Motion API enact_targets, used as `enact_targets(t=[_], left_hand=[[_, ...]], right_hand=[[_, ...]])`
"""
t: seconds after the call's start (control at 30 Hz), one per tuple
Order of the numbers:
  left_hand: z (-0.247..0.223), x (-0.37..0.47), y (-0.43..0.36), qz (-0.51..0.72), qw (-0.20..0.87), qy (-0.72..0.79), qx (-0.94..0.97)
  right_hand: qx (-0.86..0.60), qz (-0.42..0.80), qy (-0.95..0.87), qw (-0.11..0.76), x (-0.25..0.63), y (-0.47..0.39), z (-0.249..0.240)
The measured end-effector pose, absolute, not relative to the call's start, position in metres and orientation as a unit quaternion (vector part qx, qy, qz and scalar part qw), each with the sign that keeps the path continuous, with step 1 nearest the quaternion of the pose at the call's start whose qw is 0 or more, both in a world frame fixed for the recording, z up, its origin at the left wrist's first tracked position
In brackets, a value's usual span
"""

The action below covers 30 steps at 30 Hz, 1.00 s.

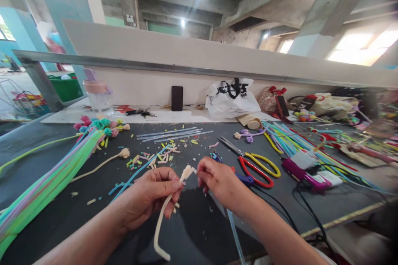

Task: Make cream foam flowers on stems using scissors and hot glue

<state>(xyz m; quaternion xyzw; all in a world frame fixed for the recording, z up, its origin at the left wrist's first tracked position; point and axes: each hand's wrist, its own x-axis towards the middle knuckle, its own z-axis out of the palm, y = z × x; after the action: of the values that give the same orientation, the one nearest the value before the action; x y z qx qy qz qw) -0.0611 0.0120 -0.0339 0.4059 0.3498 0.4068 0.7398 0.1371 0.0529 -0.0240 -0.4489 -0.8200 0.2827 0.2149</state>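
Observation:
A cream fuzzy stem (161,225) with a small flower-like head (187,172) hangs from my left hand (160,192), pinched between thumb and fingers just below the head. My right hand (217,180) is closed at the right side of the head, its fingertips beside the petals; what they hold, if anything, is too small to make out. Small cut pieces (160,155) in pink, yellow and green lie scattered beyond my hands. Another cream flower stem (102,166) rests on the dark table (137,248) to the left.
Red-and-yellow scissors (248,161) and a purple device (306,176) with cables lie right. Bundled green stems (59,182) fill the left. Clear sticks (175,133), a phone (177,98), a bottle (98,95) and a white bag (231,99) are farther back.

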Motion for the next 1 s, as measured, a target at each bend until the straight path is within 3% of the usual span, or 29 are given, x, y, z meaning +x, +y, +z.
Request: enact_targets(t=[0.1,0.27,0.37,0.6,1.0], left_hand=[[-0.035,-0.061,0.011,0.391,0.75,0.343,0.409],[-0.036,-0.061,0.01,0.356,0.771,0.339,0.405],[-0.037,-0.06,0.009,0.34,0.779,0.334,0.407],[-0.044,-0.061,0.01,0.32,0.782,0.332,0.419],[-0.043,-0.06,0.008,0.283,0.772,0.349,0.449]], right_hand=[[-0.469,0.33,-0.766,0.289,0.149,0.054,-0.012],[-0.442,0.352,-0.753,0.336,0.153,0.045,0.003],[-0.445,0.32,-0.775,0.316,0.15,0.036,0.007],[-0.363,0.054,-0.892,0.263,0.152,0.024,0.011],[-0.309,0.011,-0.924,0.225,0.15,0.018,0.01]])
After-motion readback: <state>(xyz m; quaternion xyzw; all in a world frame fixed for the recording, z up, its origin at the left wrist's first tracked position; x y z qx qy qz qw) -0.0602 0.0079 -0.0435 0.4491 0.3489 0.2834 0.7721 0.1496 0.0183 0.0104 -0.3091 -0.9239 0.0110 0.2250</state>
